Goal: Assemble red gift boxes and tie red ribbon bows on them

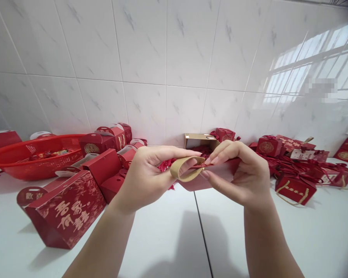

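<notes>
A gold strap (177,170) is bent into a loop at the top of a red gift box (195,184), held up above the table. My left hand (150,179) is closed on the strap, with the thumb below and a finger through the loop. With thumb and fingertips, my right hand (240,173) pinches the strap's end where it meets the box's top edge. A small metallic spot shows by the right thumb. Both hands hide much of the box.
At left stand several red gift boxes (66,208) and a red plastic basket (72,144) with small wrapped pieces inside. A cardboard box (201,139) is against the tiled wall (145,46). Ribboned red boxes (295,189) crowd the right. A dark seam crosses the white table (153,239).
</notes>
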Demonstrator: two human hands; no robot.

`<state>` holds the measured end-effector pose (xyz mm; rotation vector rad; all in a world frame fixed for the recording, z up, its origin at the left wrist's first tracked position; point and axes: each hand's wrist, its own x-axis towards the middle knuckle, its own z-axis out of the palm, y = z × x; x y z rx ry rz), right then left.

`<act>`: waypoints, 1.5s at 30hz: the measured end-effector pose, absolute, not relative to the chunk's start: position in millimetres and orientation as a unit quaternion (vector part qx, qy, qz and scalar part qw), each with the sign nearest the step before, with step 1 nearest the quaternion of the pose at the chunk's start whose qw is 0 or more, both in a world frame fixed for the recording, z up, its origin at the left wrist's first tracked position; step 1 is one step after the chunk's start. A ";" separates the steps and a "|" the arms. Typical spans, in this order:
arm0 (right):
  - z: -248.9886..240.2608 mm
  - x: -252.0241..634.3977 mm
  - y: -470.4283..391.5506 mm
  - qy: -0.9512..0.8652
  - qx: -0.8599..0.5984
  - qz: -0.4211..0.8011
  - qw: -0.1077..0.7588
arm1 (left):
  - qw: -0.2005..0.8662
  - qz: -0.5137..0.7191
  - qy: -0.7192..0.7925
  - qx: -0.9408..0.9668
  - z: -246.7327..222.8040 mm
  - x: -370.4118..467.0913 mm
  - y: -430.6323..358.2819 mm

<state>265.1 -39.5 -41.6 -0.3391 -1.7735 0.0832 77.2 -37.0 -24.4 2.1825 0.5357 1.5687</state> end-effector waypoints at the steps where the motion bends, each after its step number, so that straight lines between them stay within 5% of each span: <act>1: -41.6 265.1 -39.5 -0.772 -0.147 0.036 0.617 | 0.198 0.563 0.192 0.779 -24.5 77.7 -37.1; 24: -43.6 261.4 -37.9 -0.798 -0.166 0.074 0.574 | 0.267 0.539 0.231 0.765 -26.5 80.5 -38.9; 45: -44.2 259.6 -39.6 -0.779 -0.097 0.033 0.619 | 0.178 0.498 0.088 0.844 -19.8 62.2 -37.0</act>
